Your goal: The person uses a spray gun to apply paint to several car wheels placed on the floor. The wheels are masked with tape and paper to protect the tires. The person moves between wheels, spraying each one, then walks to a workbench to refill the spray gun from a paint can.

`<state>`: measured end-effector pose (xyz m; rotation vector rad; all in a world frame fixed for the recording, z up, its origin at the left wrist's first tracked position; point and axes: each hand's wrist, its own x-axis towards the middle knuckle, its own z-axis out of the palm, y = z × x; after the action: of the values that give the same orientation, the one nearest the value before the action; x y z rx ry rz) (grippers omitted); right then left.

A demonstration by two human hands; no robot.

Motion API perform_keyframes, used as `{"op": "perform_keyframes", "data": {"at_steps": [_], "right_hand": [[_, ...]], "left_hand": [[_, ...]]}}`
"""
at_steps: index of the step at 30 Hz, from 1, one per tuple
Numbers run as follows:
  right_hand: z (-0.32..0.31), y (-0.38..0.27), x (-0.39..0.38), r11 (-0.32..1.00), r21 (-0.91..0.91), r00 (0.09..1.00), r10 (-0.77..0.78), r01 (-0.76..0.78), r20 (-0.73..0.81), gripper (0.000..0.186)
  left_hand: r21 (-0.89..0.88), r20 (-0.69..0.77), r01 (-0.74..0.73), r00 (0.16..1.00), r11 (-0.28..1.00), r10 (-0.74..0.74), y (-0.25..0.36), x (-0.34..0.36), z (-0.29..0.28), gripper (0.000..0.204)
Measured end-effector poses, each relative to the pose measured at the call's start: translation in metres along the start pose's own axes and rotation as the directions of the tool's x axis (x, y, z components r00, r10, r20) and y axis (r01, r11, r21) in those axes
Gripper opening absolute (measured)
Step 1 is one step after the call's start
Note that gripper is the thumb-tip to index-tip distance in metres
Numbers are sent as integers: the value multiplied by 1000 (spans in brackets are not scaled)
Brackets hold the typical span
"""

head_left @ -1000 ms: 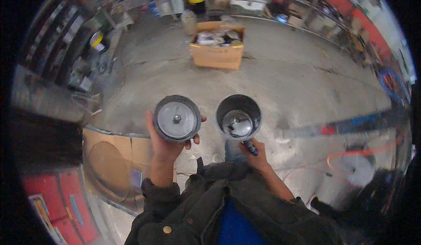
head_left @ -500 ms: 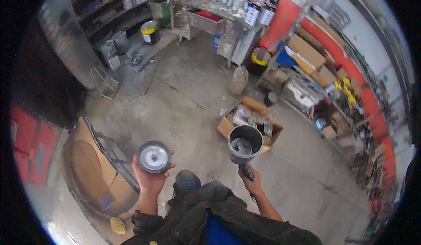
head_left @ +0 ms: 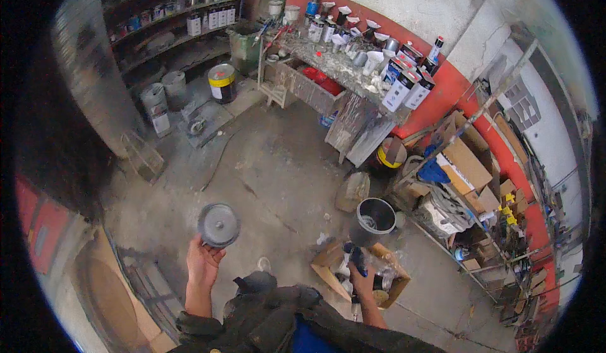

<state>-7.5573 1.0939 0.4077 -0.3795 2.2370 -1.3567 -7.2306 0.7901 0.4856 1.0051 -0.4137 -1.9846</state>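
Note:
In my left hand, a round grey lid with a small knob at its centre is pinched at its lower edge, fingers beneath it. My right hand is wrapped around the handle of what looks like a spray gun. On top of the gun sits a dark cup, open at the top and tilted slightly, its inside partly in view. Lid and cup are well apart. Behind my right hand, on the floor, stands a cardboard box of mixed refuse.
Ahead is a messy workbench crowded with cans and bottles. A yellow-banded bucket stands near the shelves at the far left. A loaded rack lines the right wall. A cable lies across the floor.
My view has tipped up, bringing more of the bench and shelves into sight. The lid has turned in my left hand, and the spray gun with its cup has shifted rightward.

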Motion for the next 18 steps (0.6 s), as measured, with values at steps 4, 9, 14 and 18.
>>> {"op": "perform_keyframes", "data": {"at_steps": [4,9,14,18], "right_hand": [[35,-32,66,963,-73,958,-265,258,-114,28],[88,-78,166,991,-43,987,-130,126,-92,39],[138,-134,323,971,-144,981,-196,192,-13,55],[162,-185,448,957,-114,964,-263,266,42,57]], "left_hand": [[199,96,96,989,975,-117,3,111,68,29],[298,175,178,956,938,-236,-10,265,157,25],[326,138,173,964,929,-228,-37,423,255,25],[403,70,147,979,903,-191,-25,519,336,26]]}}
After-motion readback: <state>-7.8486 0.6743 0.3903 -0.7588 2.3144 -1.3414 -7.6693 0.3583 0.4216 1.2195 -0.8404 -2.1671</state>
